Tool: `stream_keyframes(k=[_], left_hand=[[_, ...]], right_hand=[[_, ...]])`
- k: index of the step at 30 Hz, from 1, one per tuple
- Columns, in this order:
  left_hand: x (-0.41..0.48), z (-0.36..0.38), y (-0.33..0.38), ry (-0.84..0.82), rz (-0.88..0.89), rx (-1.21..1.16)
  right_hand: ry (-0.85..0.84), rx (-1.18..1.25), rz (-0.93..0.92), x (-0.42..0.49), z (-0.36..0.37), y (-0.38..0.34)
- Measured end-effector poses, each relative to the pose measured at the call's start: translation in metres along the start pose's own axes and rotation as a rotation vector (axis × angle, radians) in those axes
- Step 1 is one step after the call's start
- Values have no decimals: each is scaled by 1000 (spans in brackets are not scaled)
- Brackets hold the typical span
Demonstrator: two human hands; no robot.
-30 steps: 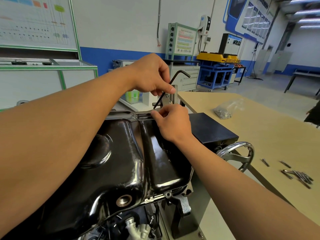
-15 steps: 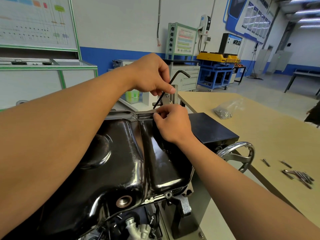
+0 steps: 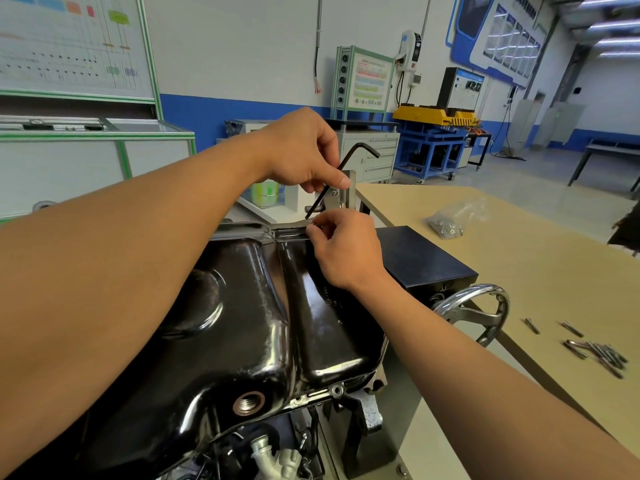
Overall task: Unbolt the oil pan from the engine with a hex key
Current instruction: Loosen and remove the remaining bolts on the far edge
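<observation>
The glossy black pressed-steel oil pan (image 3: pixel 242 323) is seen bolted on the engine, drain hole facing up. At its far edge, a black L-shaped hex key (image 3: pixel 317 205) is pinched by its long shaft between the thumb and curled fingers of the left hand (image 3: pixel 298 150), tip just above the flange. The fingertips of the right hand (image 3: pixel 346 251) are pinched together there, but what they hold cannot be told. A loosened bolt could be fumbled and lost behind the engine. Silver bolts (image 3: pixel 595 351) are scattered near the tan table's (image 3: pixel 519 258) right edge.

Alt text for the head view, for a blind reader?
The left hand holds a hex key above the far rim of the oil pan, where the right hand pinches a small part. Loose bolts lie on the table.
</observation>
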State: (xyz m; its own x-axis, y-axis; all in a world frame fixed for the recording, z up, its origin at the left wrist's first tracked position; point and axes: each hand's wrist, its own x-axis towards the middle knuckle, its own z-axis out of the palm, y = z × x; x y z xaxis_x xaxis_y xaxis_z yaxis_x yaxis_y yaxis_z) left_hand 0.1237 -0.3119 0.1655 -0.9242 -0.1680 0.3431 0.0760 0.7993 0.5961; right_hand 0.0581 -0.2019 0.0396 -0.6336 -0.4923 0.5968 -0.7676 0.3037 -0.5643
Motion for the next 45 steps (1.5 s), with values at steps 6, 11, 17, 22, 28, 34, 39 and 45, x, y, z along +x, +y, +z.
stream_keyframes(k=[6, 11, 17, 22, 28, 34, 39, 45], left_hand=[[0, 0, 0, -2, 1, -4], [0, 0, 1, -12, 8, 5], [-1, -1, 1, -6, 8, 9], [-1, -1, 2, -5, 5, 5], [-1, -1, 3, -10, 10, -2], [-2, -2, 3, -4, 8, -4], [-2, -1, 4, -9, 8, -12], [-2, -3, 3, -9, 7, -8]], right_hand=[[-49, -18, -55, -1, -3, 0], [0, 1, 1, -2, -2, -1], [9, 1, 51, 0, -1, 1], [-44, 3, -48, -2, -3, -1], [-12, 16, -19, -2, -4, -3], [4, 16, 41, -1, -3, -2], [-56, 20, -48, -3, -5, 0], [-3, 58, -100, -3, -3, 1]])
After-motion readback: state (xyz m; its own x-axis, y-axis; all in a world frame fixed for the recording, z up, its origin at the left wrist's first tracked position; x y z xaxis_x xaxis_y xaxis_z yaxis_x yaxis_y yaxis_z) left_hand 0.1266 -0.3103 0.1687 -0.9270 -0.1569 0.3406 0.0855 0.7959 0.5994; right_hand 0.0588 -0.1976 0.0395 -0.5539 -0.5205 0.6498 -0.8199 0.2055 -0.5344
